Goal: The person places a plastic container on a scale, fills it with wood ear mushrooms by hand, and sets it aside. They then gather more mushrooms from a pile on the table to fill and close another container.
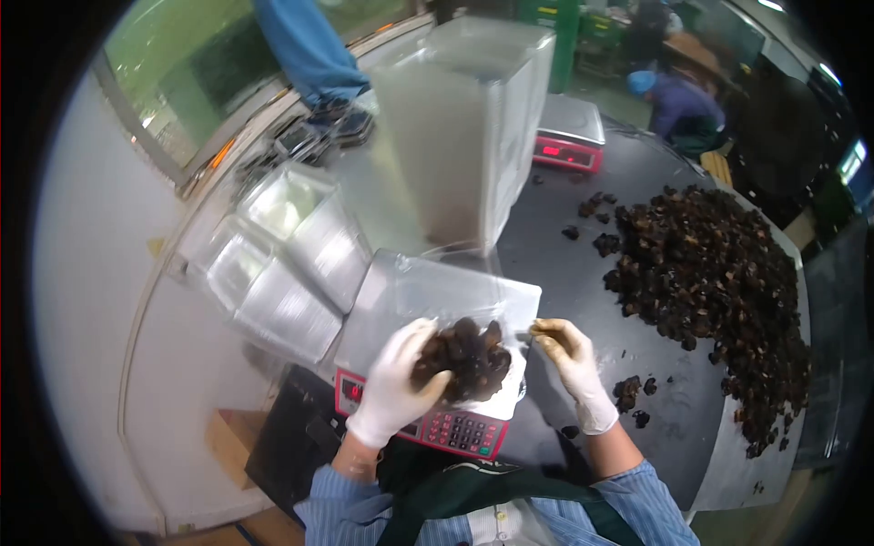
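A white glove covers my left hand (398, 375), which curves round the left side of a clear plastic tray (521, 387), its thumb over the contents. Dark brown mushroom pieces (466, 359), like wood ear, are heaped in the tray. Under it is a red weighing scale (462, 435) with a pale flat plate and a keypad. Just right of the tray is my gloved right hand (572, 366). Its thumb and fingertips are pinched together and stained brownish; whatever may be between them is too small to make out.
A large mushroom pile (710, 273) covers the right of the dark table (555, 264). Stacked clear trays (446, 136) stand tall beyond the scale, with shorter tray stacks (273, 282) to the left. A second scale (571, 136) is behind. A stooping person (683, 109) is farther back.
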{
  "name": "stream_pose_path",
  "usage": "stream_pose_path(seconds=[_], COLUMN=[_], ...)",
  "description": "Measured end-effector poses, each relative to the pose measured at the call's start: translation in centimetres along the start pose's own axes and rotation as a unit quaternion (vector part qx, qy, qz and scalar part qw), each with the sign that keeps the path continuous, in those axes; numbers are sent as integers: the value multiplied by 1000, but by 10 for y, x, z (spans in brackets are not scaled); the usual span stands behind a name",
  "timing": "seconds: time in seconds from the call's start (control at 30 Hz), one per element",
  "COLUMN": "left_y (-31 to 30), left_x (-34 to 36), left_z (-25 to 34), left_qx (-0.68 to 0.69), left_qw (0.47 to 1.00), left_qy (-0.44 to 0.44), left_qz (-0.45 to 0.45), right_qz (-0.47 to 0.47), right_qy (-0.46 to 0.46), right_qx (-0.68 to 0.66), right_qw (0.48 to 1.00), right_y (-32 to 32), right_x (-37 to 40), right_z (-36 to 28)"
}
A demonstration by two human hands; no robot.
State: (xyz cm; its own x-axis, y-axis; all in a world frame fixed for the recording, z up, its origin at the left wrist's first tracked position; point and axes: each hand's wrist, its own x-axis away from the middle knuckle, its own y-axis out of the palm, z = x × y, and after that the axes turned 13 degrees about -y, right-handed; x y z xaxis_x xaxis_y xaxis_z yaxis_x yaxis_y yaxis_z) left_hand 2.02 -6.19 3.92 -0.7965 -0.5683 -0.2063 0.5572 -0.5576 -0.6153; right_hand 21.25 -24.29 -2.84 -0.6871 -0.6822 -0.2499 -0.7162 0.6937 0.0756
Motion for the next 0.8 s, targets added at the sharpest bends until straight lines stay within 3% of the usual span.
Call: stream_pose_path(seconds=[0.07, 0.13, 0.2, 0.27, 0.33, 0.4, 0.43, 0.5, 0.53, 0.57, 0.6, 0.7, 0.8], left_y=[-10, -11, -8, -1, 18, 13, 11, -4, -13, -16, -14, -2, 4], left_x=[14, 31, 48, 56, 66, 68, 69, 73, 73, 74, 74, 78, 82], left_z=[-3, -6, -8, -42, -75, -88, -94, -122, -135, -134, -127, -99, -82], left_qx=[-17, -64, -150, -114, 171, 260, 305, 530, 622, 637, 614, 519, 456], left_qw=[996, 988, 960, 947, 908, 900, 891, 760, 671, 646, 664, 745, 792], left_qy=[-13, -79, -234, -285, -381, -349, -335, -371, -391, -405, -412, -412, -401], left_qz=[81, 114, 28, -92, -12, 15, 29, -59, -98, -115, -113, -83, -67], right_qz=[-9, -14, -21, -82, -69, -78, -151, -259, -294, -268, -240, -124, -143], right_qy=[-15, -28, -53, -55, -118, -146, -94, -21, -4, -44, -82, 17, 201], right_qx=[2, 104, 222, 272, 94, -66, -58, -49, -47, 3, 53, 106, -7], right_qw=[1000, 994, 973, 957, 986, 984, 982, 964, 955, 963, 966, 986, 969], right_y=[4, 14, 23, 32, 43, 40, 30, 14, 14, 13, 16, 25, 16], right_x=[-15, -37, -56, -67, -72, -67, -60, -34, -17, 0, 13, 34, 37], right_z=[11, 9, 24, 9, 30, 19, 5, -13, -10, -5, -1, 0, -11])
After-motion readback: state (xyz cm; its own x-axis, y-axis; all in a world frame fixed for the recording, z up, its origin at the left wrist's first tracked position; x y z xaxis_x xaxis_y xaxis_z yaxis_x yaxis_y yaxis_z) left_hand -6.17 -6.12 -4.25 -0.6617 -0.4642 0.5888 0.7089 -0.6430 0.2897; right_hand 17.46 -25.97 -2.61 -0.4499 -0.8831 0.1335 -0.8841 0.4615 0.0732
